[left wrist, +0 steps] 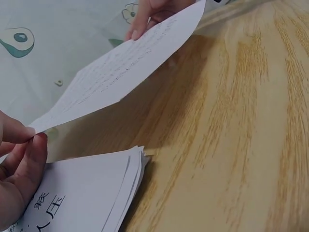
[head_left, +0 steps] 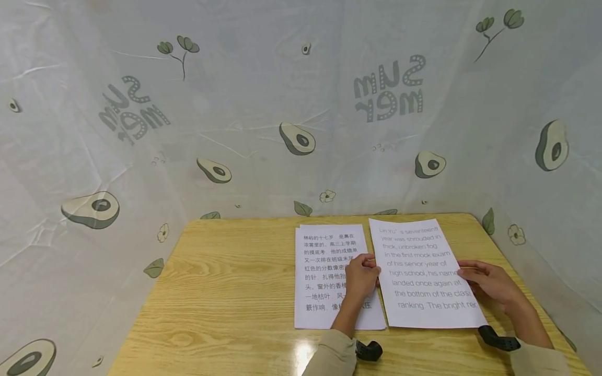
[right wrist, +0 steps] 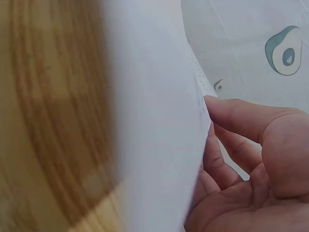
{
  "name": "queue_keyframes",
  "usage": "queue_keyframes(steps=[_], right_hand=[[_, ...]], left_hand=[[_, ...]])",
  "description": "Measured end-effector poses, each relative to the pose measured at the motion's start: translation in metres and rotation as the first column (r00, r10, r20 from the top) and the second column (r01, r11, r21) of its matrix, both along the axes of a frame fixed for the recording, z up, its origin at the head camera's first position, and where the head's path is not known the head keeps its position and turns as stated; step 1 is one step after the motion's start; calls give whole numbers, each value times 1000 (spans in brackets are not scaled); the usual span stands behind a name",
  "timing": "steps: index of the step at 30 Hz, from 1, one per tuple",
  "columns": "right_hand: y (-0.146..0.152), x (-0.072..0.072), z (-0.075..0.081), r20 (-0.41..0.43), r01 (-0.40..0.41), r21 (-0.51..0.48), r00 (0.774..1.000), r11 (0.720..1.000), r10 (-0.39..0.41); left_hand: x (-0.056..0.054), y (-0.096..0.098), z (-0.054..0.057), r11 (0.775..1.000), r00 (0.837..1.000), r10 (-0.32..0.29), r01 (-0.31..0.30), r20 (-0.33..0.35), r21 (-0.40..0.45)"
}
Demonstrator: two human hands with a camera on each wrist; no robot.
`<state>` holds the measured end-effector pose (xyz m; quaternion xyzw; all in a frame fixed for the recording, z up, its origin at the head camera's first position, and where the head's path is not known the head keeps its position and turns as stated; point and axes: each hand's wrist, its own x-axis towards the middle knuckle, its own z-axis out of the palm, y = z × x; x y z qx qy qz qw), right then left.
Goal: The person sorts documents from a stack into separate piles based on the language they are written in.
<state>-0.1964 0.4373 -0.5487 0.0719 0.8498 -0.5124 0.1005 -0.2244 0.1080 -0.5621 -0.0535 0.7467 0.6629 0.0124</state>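
Observation:
A white sheet of paper (head_left: 418,277) printed with large English text is held up off the table between both hands. My left hand (head_left: 362,277) pinches its left edge between thumb and fingers. On the opposite edge, my right hand (head_left: 494,284) pinches the sheet with thumb on top, fingers underneath. Under the left hand lies a stack of papers (head_left: 324,282) with Chinese characters on the top page; the hand and forearm cover part of its right side. In the left wrist view, the raised sheet (left wrist: 125,67) slants over the wood, above the stack's layered corner (left wrist: 130,169).
The wooden table (head_left: 226,282) extends left of the stack. Behind and beside it hangs a pale curtain (head_left: 254,94) printed with avocados, leaves and mirrored lettering. Black wrist devices (head_left: 369,351) sit at both beige sleeves (head_left: 331,355).

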Motion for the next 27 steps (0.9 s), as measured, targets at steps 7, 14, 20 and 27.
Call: queue_keyframes(steps=[7, 14, 20, 27], right_hand=[[-2, 3, -3, -8, 16, 6, 1000, 1000, -16], [-3, 3, -3, -12, 18, 36, 1000, 999, -18], [-8, 3, -1, -24, 7, 94, 1000, 996, -5], [-17, 15, 19, -90, -7, 381, 995, 925, 44]], left_hand=[[0, 1, -1, 1000, 1000, -9, 9, 2, -15], [1, 2, -2, 1000, 1000, -14, 14, -10, -15], [1, -1, -2, 999, 1000, -29, 29, -2, -32], [2, -17, 4, 989, 996, -87, 87, 4, -118]])
